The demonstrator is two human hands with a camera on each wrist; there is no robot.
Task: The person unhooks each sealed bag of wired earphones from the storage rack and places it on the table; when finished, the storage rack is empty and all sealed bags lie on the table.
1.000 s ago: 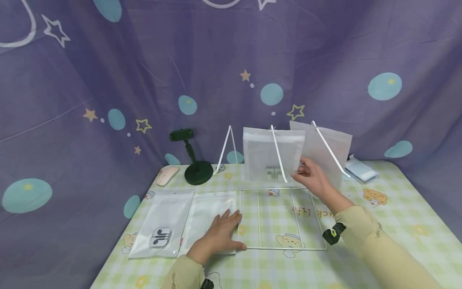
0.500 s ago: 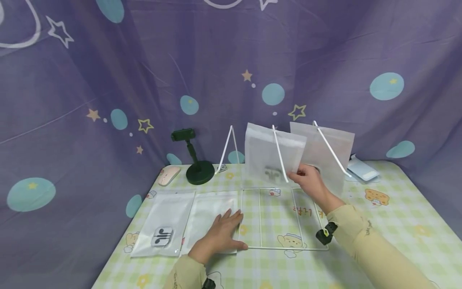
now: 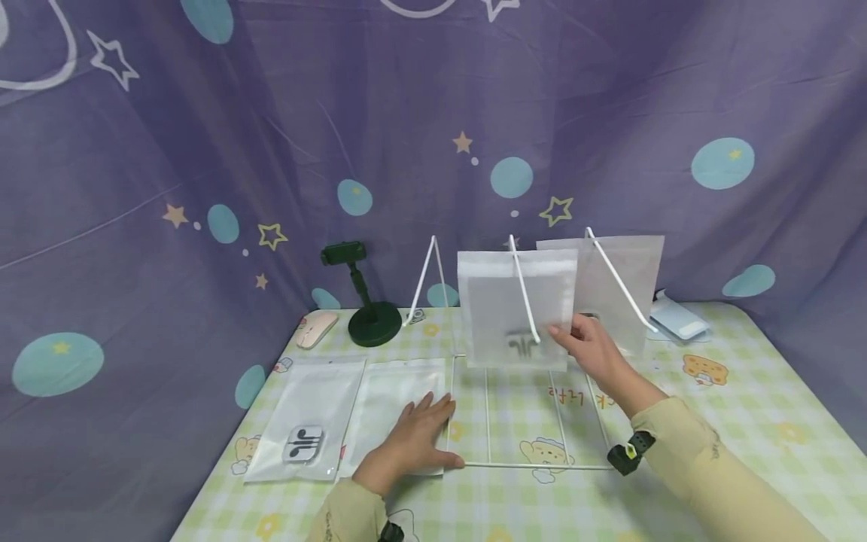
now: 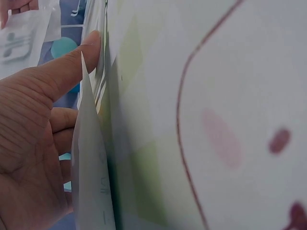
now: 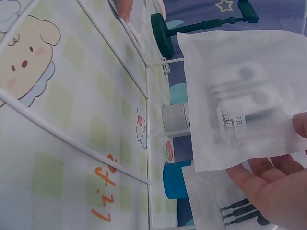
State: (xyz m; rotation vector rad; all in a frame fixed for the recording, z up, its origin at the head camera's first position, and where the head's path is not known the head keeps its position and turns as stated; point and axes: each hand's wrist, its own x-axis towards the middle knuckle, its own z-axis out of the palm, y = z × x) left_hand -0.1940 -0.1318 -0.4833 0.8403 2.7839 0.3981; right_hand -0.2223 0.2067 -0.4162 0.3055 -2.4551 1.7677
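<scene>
My right hand (image 3: 596, 352) pinches the side edge of a translucent pouch (image 3: 497, 309) hanging on the middle hook of a white wire rack (image 3: 535, 467). Thumb in front, fingers behind; coiled earphones in a case show faintly through the pouch's lower part. Beside it, a second pouch (image 3: 626, 263) hangs on the right hook, just behind the hand. The left hook (image 3: 420, 280) carries nothing. With fingers spread, my left hand (image 3: 409, 436) rests on a flat pouch (image 3: 386, 384), its thumb at the rack's front corner. Further left lies a pouch (image 3: 308, 391) with an earphone case (image 3: 302, 444) inside.
Behind the left pouches are a pink mouse (image 3: 317, 330) and a dark green phone stand (image 3: 374, 324). A pale blue packet (image 3: 677, 316) lies at the back right. Past the rack, the right wrist view shows a silver cylinder (image 5: 174, 118) and a blue cylinder (image 5: 175, 181).
The middle pouch, tilted half a second ago, now hangs level and lower. My right hand has shifted slightly right with its edge; the right-hook pouch has swung level. The left hand stays put.
</scene>
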